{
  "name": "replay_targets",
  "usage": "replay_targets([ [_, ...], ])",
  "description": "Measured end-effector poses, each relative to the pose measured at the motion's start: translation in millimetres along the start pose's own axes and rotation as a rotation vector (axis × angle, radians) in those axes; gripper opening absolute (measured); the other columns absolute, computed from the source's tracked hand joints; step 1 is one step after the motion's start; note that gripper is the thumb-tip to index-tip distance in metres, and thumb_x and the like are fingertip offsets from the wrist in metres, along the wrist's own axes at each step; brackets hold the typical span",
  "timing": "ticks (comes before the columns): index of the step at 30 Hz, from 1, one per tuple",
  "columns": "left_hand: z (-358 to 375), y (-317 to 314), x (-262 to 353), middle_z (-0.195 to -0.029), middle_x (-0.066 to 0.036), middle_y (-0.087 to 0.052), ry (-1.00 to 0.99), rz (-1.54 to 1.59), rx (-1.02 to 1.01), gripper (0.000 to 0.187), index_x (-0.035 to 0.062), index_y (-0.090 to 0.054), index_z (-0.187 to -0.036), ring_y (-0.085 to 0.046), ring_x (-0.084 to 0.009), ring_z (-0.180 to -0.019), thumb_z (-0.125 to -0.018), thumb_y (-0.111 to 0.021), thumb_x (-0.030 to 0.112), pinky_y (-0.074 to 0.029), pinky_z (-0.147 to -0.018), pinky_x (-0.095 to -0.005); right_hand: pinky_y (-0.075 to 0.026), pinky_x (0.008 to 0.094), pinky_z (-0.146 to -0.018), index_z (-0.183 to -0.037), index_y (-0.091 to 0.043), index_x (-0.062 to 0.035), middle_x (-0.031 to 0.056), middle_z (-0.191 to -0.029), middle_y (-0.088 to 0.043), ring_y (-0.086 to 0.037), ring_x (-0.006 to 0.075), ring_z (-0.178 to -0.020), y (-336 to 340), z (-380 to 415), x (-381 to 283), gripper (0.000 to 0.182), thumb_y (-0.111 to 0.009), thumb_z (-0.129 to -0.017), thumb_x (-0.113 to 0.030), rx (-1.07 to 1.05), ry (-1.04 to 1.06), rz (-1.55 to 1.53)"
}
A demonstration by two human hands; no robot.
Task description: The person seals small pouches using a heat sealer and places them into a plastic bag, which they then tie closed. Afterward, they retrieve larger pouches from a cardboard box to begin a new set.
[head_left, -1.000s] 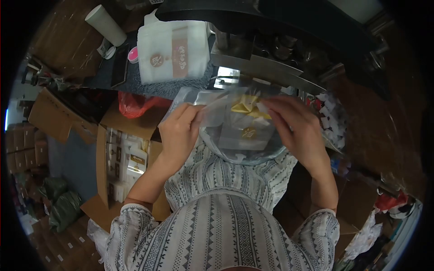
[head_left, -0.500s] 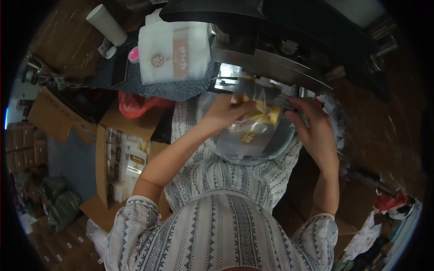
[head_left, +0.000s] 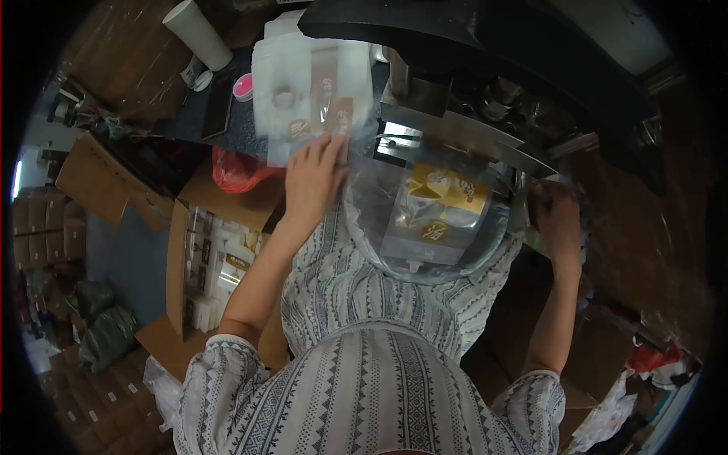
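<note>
My left hand (head_left: 312,182) pinches the lower edge of a printed plastic bag (head_left: 292,144), which hangs partly off the front of the bag stack (head_left: 280,64). On my lap rests a plastic-lined round basin (head_left: 497,246). A clear bag with a gold-printed panel (head_left: 440,193) lies over the basin, apart from both hands. To its right, my right hand (head_left: 557,216) has its fingers curled at some crumpled clear plastic; I cannot tell what is in them. Just behind the basin stands a dark machine with a metal edge (head_left: 485,125).
An open carton (head_left: 176,273) of small printed packs stands at my left, with a red plastic bag (head_left: 239,171) behind it. A white roll (head_left: 199,34), a dark phone-like slab (head_left: 218,105) and a pink-lidded pot (head_left: 243,87) sit beside the stack. Brown cartons (head_left: 599,349) stand at right.
My left hand has left the gold-printed bag and moved left to the stack, where the top bag has slid towards me. My right hand has moved right, away from the basin.
</note>
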State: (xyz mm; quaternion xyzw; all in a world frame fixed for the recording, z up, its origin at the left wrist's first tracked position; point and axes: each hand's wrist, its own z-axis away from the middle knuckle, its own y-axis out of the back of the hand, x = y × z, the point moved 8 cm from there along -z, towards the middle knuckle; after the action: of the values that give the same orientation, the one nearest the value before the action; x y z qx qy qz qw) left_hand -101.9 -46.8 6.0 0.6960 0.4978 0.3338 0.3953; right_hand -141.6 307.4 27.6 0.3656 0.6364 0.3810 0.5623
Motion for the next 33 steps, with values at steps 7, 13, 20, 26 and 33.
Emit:
replay_targets([
  [7,13,57,14,-0.085,-0.011,-0.061,0.295,0.329,0.005,0.015,0.0061,-0.064,-0.092,-0.061,-0.0328,-0.074,-0.077,-0.064,0.003,-0.048,-0.062,-0.0368,-0.051,0.0321,-0.073,-0.105,-0.064,-0.0017,0.0117,-0.096,-0.065,-0.064,0.0224,-0.081,10,22,-114,0.026,-0.067,-0.079,-0.001,-0.211,0.214,-0.567],
  [13,6,68,52,-0.081,-0.01,-0.061,0.133,0.471,-0.083,0.012,0.0048,-0.063,-0.09,-0.061,-0.0309,-0.069,-0.079,-0.064,0.004,-0.048,-0.057,-0.0368,-0.051,0.0322,-0.071,-0.104,-0.063,-0.0022,0.0101,-0.097,-0.066,-0.064,0.0238,-0.082,8,27,-165,0.026,-0.069,-0.079,-0.006,-0.085,0.582,-0.384],
  [20,1,-26,78,-0.072,-0.01,-0.064,0.61,1.139,-0.648,0.021,-0.0015,-0.067,-0.092,-0.063,-0.017,-0.065,-0.088,-0.063,0.018,-0.047,-0.055,-0.0306,-0.051,0.0374,-0.068,-0.105,-0.061,-0.0023,0.0136,-0.086,-0.065,-0.064,0.0303,-0.079,1,12,-111,0.024,-0.065,-0.082,-0.008,-0.113,0.252,-0.533],
  [26,-17,-71,82,-0.075,-0.004,-0.064,0.841,1.515,-0.613,0.03,-0.0047,-0.065,-0.09,-0.058,-0.0062,-0.064,-0.091,-0.061,0.025,-0.047,-0.056,-0.0227,-0.051,0.0373,-0.072,-0.107,-0.061,-0.0035,0.014,-0.093,-0.066,-0.065,0.0292,-0.082,9,5,-27,0.023,-0.06,-0.086,-0.012,0.043,0.076,0.061],
  [33,-28,-17,-14,-0.128,-0.021,-0.048,0.213,0.19,0.077,0.053,0.0004,-0.051,-0.123,-0.057,-0.0314,-0.097,-0.087,-0.061,0.038,-0.044,-0.084,-0.0435,-0.052,0.0423,-0.073,-0.097,-0.06,-0.0037,0.016,-0.091,-0.065,-0.063,0.0359,-0.081,-1,-3,-4,0.014,-0.057,-0.084,-0.01,0.135,0.002,0.231],
])
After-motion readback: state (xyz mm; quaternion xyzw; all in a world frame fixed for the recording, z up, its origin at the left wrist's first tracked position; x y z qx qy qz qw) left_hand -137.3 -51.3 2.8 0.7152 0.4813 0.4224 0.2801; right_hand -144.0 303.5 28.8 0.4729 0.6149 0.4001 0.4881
